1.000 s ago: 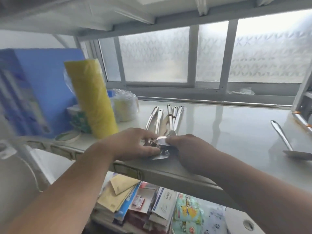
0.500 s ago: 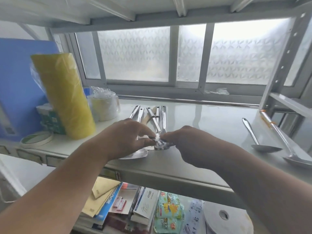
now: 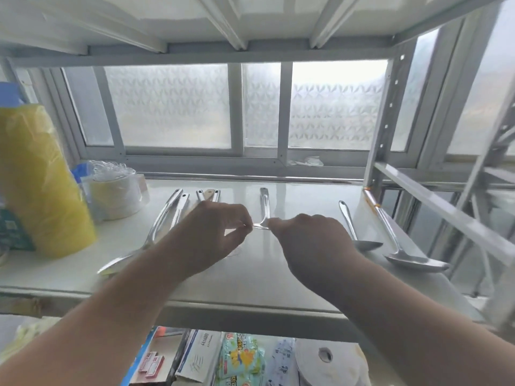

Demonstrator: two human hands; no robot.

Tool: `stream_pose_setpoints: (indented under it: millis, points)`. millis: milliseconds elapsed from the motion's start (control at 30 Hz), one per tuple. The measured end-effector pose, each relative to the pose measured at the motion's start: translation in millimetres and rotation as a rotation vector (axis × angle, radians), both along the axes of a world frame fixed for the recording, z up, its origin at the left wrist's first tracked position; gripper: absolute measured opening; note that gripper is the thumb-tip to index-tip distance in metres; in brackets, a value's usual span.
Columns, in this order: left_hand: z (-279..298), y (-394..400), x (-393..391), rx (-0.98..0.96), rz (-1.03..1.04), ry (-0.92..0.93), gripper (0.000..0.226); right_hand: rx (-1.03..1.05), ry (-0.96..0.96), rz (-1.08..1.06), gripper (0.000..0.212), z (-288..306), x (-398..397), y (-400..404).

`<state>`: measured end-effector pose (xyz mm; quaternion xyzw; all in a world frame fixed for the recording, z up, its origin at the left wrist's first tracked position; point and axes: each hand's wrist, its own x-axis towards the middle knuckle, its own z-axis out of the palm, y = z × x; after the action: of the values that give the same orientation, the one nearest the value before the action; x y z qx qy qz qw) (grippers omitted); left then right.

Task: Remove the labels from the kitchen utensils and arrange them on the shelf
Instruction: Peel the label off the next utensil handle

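A steel utensil (image 3: 264,203) lies on the white shelf (image 3: 278,274), handle pointing to the window, its lower end between my hands. My left hand (image 3: 214,235) pinches a thin clear label strip (image 3: 257,226) at its left end. My right hand (image 3: 309,240) pinches the strip's other end where it meets the utensil; its fingers hide the utensil's head. Several steel utensils (image 3: 167,218) lie side by side left of my left hand, partly hidden by my wrist. Two steel spoons (image 3: 351,227) (image 3: 401,243) lie at the shelf's right end.
A yellow plastic roll (image 3: 41,179) stands at the left with a wrapped white roll (image 3: 117,193) behind it. A frosted window (image 3: 178,107) closes the back. The rack's upright (image 3: 384,118) stands at the right. Books and packets (image 3: 200,355) fill the shelf below.
The view shifted right. My hands moved away from the utensil bundle with one utensil, which now lies apart, and drew apart, stretching a clear strip between them.
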<state>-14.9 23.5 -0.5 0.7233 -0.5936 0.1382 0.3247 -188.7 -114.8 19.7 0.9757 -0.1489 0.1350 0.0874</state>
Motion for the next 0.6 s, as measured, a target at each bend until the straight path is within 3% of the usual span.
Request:
stream_pose_setpoints:
  millis: [167,433,600]
  points:
    - [-8.1,-31.0,-27.8,0.083,-0.079,0.059,0.007,0.094,-0.025,-0.07,0.056,-16.8,-40.4,-19.5]
    - [-26.9,-55.5,-56.0,0.199,-0.059,0.238,0.004,0.199,-0.284,-0.053,0.041,-60.6,-86.7,-29.8]
    - [-29.3,-59.6,-61.5,0.34,-0.162,0.371,0.059,0.264,-0.382,0.017,0.025,-74.7,-92.5,-33.7]
